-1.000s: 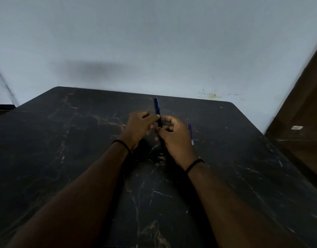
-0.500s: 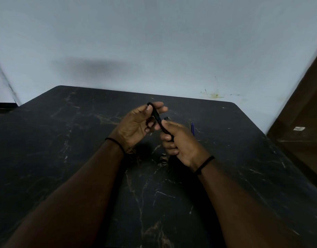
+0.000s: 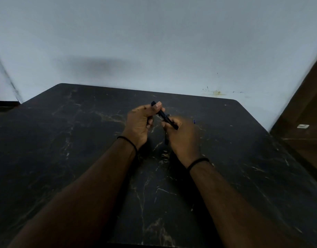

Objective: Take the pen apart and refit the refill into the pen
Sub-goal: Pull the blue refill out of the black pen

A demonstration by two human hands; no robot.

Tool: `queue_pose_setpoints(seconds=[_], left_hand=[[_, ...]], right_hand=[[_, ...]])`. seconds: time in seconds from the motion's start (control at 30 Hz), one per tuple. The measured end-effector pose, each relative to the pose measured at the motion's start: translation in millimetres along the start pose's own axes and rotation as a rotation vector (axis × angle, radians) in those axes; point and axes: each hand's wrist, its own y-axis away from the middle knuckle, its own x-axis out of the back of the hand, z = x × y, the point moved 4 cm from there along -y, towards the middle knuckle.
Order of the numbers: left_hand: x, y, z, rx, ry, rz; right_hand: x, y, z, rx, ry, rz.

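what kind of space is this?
Likely a plain indoor room with a work table: dark marble-pattern tabletop pushed against a bare pale wall, brown wooden panel at right.

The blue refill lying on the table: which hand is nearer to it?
Right. The right hand is just beside the blue refill, hiding most of it. The left hand is farther away, on the other side of the pen both hands hold.

Black marble-veined table (image 3: 64, 158), pale grey wall (image 3: 154, 42) behind with yellowish stain (image 3: 216, 92), brown wooden panel (image 3: 304, 122) at right edge
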Motion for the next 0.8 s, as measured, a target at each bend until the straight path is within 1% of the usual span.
queue_pose_setpoints(seconds=[0.1, 0.2, 0.27, 0.4, 0.5, 0.57, 0.73, 0.77, 0.8], left_hand=[[0, 1, 0, 0.002, -0.055, -0.035], [-1, 3, -1, 0.013, -0.139, -0.032], [-4, 4, 1, -0.002, -0.160, -0.020], [-8, 4, 1, -0.019, -0.141, 0.056], [-10, 7, 2, -0.027, -0.136, 0.102], [-10, 8, 5, -0.031, -0.120, 0.125], [0, 4, 14, -0.065, -0.085, 0.175], [5, 2, 16, -0.081, -0.095, 0.203], [12, -1, 18, -0.110, -0.158, 0.240]], right_hand=[[-3, 1, -1, -0.011, 0.006, -0.034], [-5, 1, -2, -0.026, 0.038, -0.072], [-4, 0, -3, -0.011, 0.105, -0.059], [0, -4, -10, 0.027, 0.255, 0.003], [2, -5, -12, -0.014, 0.324, 0.030], [2, -4, -11, -0.049, 0.316, 0.013], [0, 3, -8, -0.011, 0.390, 0.002], [0, 5, -6, -0.006, 0.410, -0.010], [-1, 5, -4, 0.002, 0.424, -0.023]])
